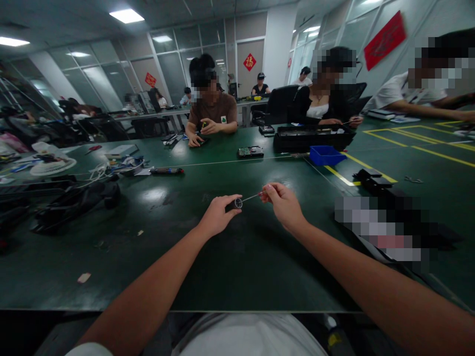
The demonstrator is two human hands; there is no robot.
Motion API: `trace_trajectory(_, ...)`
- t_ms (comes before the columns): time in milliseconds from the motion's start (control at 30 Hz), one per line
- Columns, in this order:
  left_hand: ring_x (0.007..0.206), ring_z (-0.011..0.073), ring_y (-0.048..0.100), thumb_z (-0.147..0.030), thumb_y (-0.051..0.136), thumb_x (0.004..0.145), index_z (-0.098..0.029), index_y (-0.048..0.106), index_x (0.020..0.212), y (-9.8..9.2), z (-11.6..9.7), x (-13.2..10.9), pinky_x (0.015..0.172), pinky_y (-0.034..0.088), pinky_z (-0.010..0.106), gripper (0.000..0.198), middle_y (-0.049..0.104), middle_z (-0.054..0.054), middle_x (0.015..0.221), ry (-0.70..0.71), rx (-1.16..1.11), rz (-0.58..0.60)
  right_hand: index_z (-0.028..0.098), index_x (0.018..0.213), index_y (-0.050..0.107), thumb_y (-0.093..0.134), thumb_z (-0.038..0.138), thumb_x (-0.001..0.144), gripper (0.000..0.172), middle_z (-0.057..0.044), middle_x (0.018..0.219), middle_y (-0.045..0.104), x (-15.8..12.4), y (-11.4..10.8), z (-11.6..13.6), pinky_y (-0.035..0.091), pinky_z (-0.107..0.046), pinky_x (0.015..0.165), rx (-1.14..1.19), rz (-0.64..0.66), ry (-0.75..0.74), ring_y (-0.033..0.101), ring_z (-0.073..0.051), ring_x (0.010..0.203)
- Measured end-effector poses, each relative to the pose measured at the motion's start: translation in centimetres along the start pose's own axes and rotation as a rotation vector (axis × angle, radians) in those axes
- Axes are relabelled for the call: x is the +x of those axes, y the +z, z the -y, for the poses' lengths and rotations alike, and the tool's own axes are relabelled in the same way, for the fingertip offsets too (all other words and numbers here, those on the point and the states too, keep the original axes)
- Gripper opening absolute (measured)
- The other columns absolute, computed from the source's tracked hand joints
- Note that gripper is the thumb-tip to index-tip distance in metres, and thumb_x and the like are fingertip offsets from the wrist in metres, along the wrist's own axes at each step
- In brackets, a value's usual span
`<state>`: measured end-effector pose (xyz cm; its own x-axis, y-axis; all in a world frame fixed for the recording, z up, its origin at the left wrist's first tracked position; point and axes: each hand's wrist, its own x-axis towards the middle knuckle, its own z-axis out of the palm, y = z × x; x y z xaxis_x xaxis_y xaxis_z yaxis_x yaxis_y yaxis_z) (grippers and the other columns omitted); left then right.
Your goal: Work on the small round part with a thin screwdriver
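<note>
My left hand [218, 215] is closed around a small black cylindrical part [238, 203]. The part's round, ringed end faces right. In my right hand [282, 203], pinched between thumb and fingers, is a thin screwdriver [252, 197] with a metal shaft; its reddish handle is mostly hidden by the fingers. The shaft's tip meets the round end of the part, though I cannot tell whether it is inside or just touching. Both hands are held above the green table [208, 277].
Left lie a black device housing [74, 202], a pen-like tool [166, 171] and cables. Farther back are a circuit board unit [250, 152], a blue bin [326, 155] and a long black case [313, 138]. Black parts [374, 182] lie right. A co-worker [213, 106] sits opposite.
</note>
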<state>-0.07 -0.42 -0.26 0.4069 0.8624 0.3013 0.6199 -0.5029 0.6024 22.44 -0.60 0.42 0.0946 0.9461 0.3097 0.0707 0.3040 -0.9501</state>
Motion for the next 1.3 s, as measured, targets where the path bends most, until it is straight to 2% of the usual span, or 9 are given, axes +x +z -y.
trace_trajectory(133, 0.11, 0.0248, 0.06, -0.027, 0.068, 0.09, -0.029, 0.061, 0.133, -0.1, -0.3, 0.0, 0.103, 0.043, 0.045, 0.043, 0.069, 0.005, 0.119, -0.007, 0.0, 0.005, 0.02, 0.085, 0.066, 0.059, 0.051, 0.09, 0.032, -0.004, 0.074, 0.069, -0.5, -0.3, 1.3, 0.05, -0.033, 0.065, -0.123, 0.009, -0.052, 0.063, -0.018, 0.066)
trace_trajectory(233, 0.111, 0.0251, 0.061, -0.025, 0.068, 0.09, -0.027, 0.062, 0.131, -0.1, -0.6, 0.0, 0.103, 0.043, 0.045, 0.042, 0.069, 0.005, 0.12, -0.024, -0.002, 0.015, 0.021, 0.067, 0.061, 0.064, 0.055, 0.086, 0.04, 0.0, 0.057, 0.061, -0.9, -0.5, 2.4, 0.04, -0.03, 0.053, -0.311, 0.017, -0.049, 0.053, -0.015, 0.052)
trace_trajectory(433, 0.115, 0.0246, 0.061, -0.022, 0.069, 0.088, -0.025, 0.063, 0.13, 0.1, -0.4, 0.0, 0.104, 0.043, 0.043, 0.043, 0.068, 0.005, 0.124, -0.02, -0.026, 0.003, 0.021, 0.099, 0.065, 0.053, 0.045, 0.095, 0.028, -0.002, 0.078, 0.069, -1.3, -0.4, 2.0, 0.048, -0.031, 0.064, -0.235, 0.117, -0.155, 0.064, -0.018, 0.071)
trace_trajectory(567, 0.114, 0.0256, 0.061, -0.023, 0.069, 0.088, -0.026, 0.064, 0.13, 0.1, -0.3, 0.0, 0.103, 0.045, 0.044, 0.043, 0.069, 0.006, 0.121, -0.027, -0.017, 0.011, 0.022, 0.092, 0.065, 0.044, 0.05, 0.099, 0.037, 0.002, 0.062, 0.057, -1.3, -0.5, 1.6, 0.042, -0.03, 0.057, -0.29, 0.132, -0.131, 0.055, -0.016, 0.058)
trace_trajectory(633, 0.113, 0.0256, 0.061, -0.023, 0.069, 0.088, -0.027, 0.063, 0.131, 0.1, -0.2, 0.0, 0.103, 0.045, 0.045, 0.043, 0.069, 0.005, 0.12, -0.027, -0.02, 0.019, 0.022, 0.089, 0.066, 0.046, 0.049, 0.098, 0.035, 0.001, 0.066, 0.059, -1.3, -0.4, 1.5, 0.042, -0.031, 0.059, -0.333, 0.086, -0.135, 0.056, -0.016, 0.061)
trace_trajectory(767, 0.118, 0.0246, 0.06, -0.022, 0.069, 0.088, -0.026, 0.063, 0.13, 0.1, -0.3, 0.0, 0.108, 0.043, 0.044, 0.042, 0.067, 0.005, 0.126, -0.03, -0.053, -0.023, 0.022, 0.103, 0.064, 0.06, 0.044, 0.09, 0.026, -0.002, 0.083, 0.067, -0.9, 0.2, 0.9, 0.05, -0.033, 0.07, -0.091, 0.022, -0.082, 0.062, -0.018, 0.075)
trace_trajectory(900, 0.119, 0.0236, 0.059, -0.02, 0.066, 0.09, -0.024, 0.062, 0.13, -0.3, -0.7, 0.2, 0.108, 0.042, 0.042, 0.041, 0.066, 0.006, 0.127, 0.034, -0.031, -0.116, 0.021, 0.09, 0.064, 0.064, 0.047, 0.086, 0.027, -0.002, 0.076, 0.064, -0.2, 0.3, 0.2, 0.054, -0.036, 0.076, 0.273, 0.034, 0.162, 0.061, -0.016, 0.069)
trace_trajectory(1033, 0.112, 0.0236, 0.06, -0.02, 0.065, 0.091, -0.026, 0.061, 0.131, -0.7, -0.9, 0.3, 0.104, 0.042, 0.044, 0.04, 0.068, 0.005, 0.121, 0.042, 0.045, -0.079, 0.021, 0.078, 0.061, 0.063, 0.044, 0.087, 0.025, 0.002, 0.065, 0.056, 0.6, -0.4, -0.2, 0.057, -0.038, 0.078, 0.432, 0.035, 0.378, 0.053, -0.013, 0.057)
trace_trajectory(1300, 0.11, 0.0237, 0.059, -0.025, 0.065, 0.092, -0.028, 0.06, 0.133, -0.5, -0.1, 0.3, 0.102, 0.041, 0.043, 0.041, 0.068, 0.004, 0.117, -0.004, 0.063, -0.021, 0.022, 0.085, 0.061, 0.063, 0.051, 0.085, 0.029, -0.001, 0.075, 0.063, 0.5, -0.1, -0.5, 0.052, -0.033, 0.068, 0.203, -0.058, 0.143, 0.06, -0.016, 0.066)
